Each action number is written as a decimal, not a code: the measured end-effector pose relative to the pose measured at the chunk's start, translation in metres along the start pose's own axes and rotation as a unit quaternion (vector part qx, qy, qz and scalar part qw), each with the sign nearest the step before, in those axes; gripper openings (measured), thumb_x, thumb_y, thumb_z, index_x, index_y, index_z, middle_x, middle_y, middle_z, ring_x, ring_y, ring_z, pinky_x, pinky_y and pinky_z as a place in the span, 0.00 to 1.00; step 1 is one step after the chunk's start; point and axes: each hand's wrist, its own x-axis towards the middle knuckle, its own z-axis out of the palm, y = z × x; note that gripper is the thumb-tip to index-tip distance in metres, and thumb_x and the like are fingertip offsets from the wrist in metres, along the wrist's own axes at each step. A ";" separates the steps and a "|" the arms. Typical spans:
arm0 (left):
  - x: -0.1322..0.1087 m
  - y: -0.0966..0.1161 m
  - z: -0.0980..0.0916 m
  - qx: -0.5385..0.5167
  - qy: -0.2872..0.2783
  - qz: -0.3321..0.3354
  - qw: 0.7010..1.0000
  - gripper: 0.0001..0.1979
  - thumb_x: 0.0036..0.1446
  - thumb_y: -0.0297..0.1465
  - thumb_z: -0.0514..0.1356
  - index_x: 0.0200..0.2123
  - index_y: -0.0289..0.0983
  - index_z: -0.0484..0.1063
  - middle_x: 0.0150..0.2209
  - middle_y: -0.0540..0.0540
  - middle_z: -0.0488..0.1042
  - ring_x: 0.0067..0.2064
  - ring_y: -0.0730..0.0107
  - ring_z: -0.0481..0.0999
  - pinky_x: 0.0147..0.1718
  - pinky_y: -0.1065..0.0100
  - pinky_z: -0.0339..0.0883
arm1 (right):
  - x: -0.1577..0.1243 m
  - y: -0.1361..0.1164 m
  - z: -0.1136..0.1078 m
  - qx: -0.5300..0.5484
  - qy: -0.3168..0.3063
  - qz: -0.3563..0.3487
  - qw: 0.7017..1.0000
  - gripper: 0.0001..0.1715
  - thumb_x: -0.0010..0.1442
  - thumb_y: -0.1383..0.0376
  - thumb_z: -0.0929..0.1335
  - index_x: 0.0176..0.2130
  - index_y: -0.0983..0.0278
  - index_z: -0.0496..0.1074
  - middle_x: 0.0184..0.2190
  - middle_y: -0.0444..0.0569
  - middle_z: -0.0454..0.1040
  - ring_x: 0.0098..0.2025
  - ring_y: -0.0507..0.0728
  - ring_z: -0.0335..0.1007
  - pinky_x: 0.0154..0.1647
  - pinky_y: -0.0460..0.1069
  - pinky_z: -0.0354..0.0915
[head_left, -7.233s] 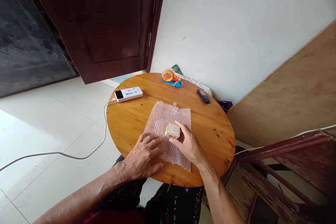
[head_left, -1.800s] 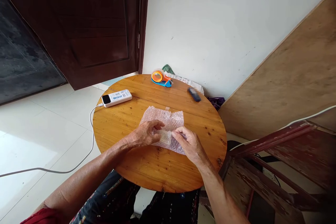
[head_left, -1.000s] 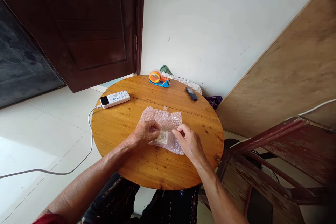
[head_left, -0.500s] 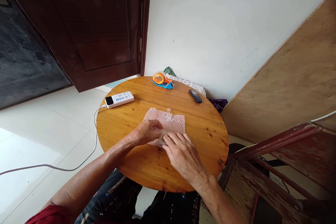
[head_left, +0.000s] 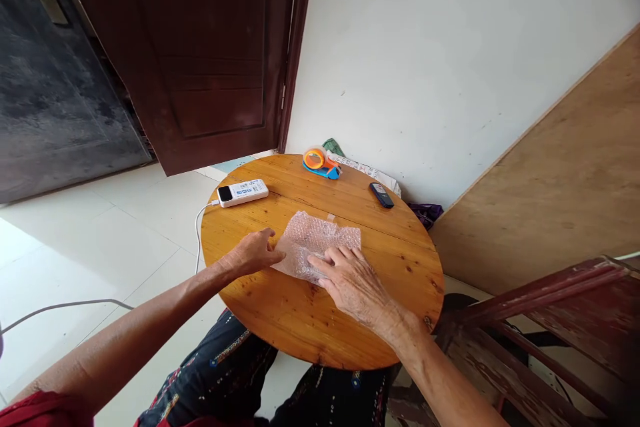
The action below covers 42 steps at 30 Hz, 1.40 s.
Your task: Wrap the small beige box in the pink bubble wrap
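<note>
A sheet of bubble wrap (head_left: pixel 320 243) lies folded on the round wooden table (head_left: pixel 280 307). The small box seen earlier is hidden inside it, under my right hand. My right hand (head_left: pixel 350 273) lies flat on the near part of the wrap with its fingers stretched out. My left hand (head_left: pixel 253 253) touches the wrap's left edge, fingers together and pointing right; I cannot see anything gripped in it.
At the table's far side lie a white power bank (head_left: pixel 243 192) with a cable running down to the floor, an orange and blue tape dispenser (head_left: pixel 320 163) and a small dark device (head_left: pixel 381 195). A red wooden frame (head_left: pixel 540 320) stands at the right, a dark door behind.
The box was folded into the bubble wrap. My right hand went from pinching the wrap to lying flat on it, and my left hand slid off to the wrap's left edge.
</note>
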 end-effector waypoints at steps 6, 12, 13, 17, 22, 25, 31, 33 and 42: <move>0.007 0.006 0.000 -0.071 -0.082 -0.066 0.992 0.20 0.51 0.34 0.62 0.47 0.31 0.70 0.25 0.51 0.74 0.20 0.73 0.70 0.16 0.74 0.55 | 0.009 0.003 -0.009 0.006 -0.046 -0.024 0.999 0.12 0.61 0.67 0.69 0.45 0.59 0.76 0.40 0.52 0.72 0.45 0.61 0.65 0.46 0.55 0.57; 0.009 0.023 0.005 -0.205 -0.103 -0.072 0.971 0.06 0.50 0.25 0.59 0.24 0.36 0.64 0.16 0.55 0.65 0.18 0.78 0.64 0.16 0.77 0.54 | 0.013 0.002 -0.013 0.025 -0.066 -0.022 0.997 0.10 0.59 0.67 0.69 0.43 0.61 0.77 0.41 0.53 0.73 0.46 0.61 0.66 0.48 0.56 0.58; 0.008 0.027 0.007 -0.226 -0.100 -0.066 0.967 0.07 0.49 0.24 0.59 0.23 0.36 0.63 0.16 0.55 0.65 0.19 0.78 0.65 0.16 0.77 0.55 | 0.013 0.002 -0.012 0.027 -0.063 -0.021 0.997 0.11 0.60 0.67 0.69 0.44 0.62 0.77 0.42 0.54 0.73 0.46 0.62 0.66 0.48 0.56 0.58; 0.006 0.049 0.019 -0.289 -0.103 -0.032 0.951 0.04 0.48 0.24 0.58 0.24 0.36 0.64 0.17 0.55 0.67 0.19 0.78 0.66 0.16 0.77 0.58 | 0.011 0.000 -0.001 0.038 -0.028 0.019 0.999 0.34 0.56 0.68 0.71 0.61 0.67 0.64 0.47 0.59 0.75 0.49 0.65 0.68 0.50 0.58 0.59; 0.005 0.069 0.029 -0.264 -0.128 0.003 0.956 0.03 0.44 0.22 0.57 0.24 0.35 0.67 0.16 0.55 0.66 0.17 0.77 0.65 0.17 0.76 0.62 | 0.008 -0.001 0.010 0.092 0.025 0.051 0.994 0.51 0.57 0.67 0.71 0.70 0.65 0.44 0.49 0.59 0.76 0.50 0.65 0.70 0.52 0.59 0.60; 0.004 0.072 0.022 -0.223 -0.170 0.041 0.959 0.07 0.42 0.23 0.55 0.26 0.33 0.72 0.18 0.52 0.70 0.20 0.74 0.69 0.21 0.74 0.66 | 0.006 0.001 0.008 0.146 0.040 0.064 0.986 0.52 0.58 0.64 0.71 0.70 0.63 0.42 0.50 0.58 0.76 0.50 0.65 0.71 0.51 0.59 0.62; -0.001 0.074 0.013 -0.091 -0.194 0.095 0.972 0.17 0.46 0.24 0.56 0.40 0.32 0.76 0.28 0.49 0.76 0.24 0.73 0.74 0.24 0.74 0.66 | -0.020 0.012 -0.001 0.263 0.105 0.112 0.953 0.46 0.57 0.64 0.69 0.69 0.59 0.50 0.51 0.54 0.75 0.52 0.64 0.71 0.54 0.59 0.64; -0.001 0.076 0.018 -0.028 -0.154 0.118 0.981 0.17 0.48 0.25 0.57 0.43 0.31 0.76 0.30 0.48 0.77 0.26 0.71 0.75 0.26 0.73 0.66 | -0.037 0.016 0.003 0.287 0.171 0.186 0.924 0.40 0.58 0.62 0.67 0.66 0.60 0.55 0.53 0.55 0.74 0.53 0.63 0.70 0.55 0.60 0.64; 0.004 0.073 0.029 0.156 -0.026 0.292 0.943 0.12 0.49 0.28 0.63 0.39 0.38 0.80 0.47 0.40 0.76 0.51 0.54 0.74 0.52 0.60 0.67 | -0.071 0.015 0.035 0.422 0.100 0.437 0.788 0.48 0.55 0.47 0.69 0.66 0.66 0.54 0.42 0.54 0.77 0.37 0.59 0.76 0.35 0.53 0.71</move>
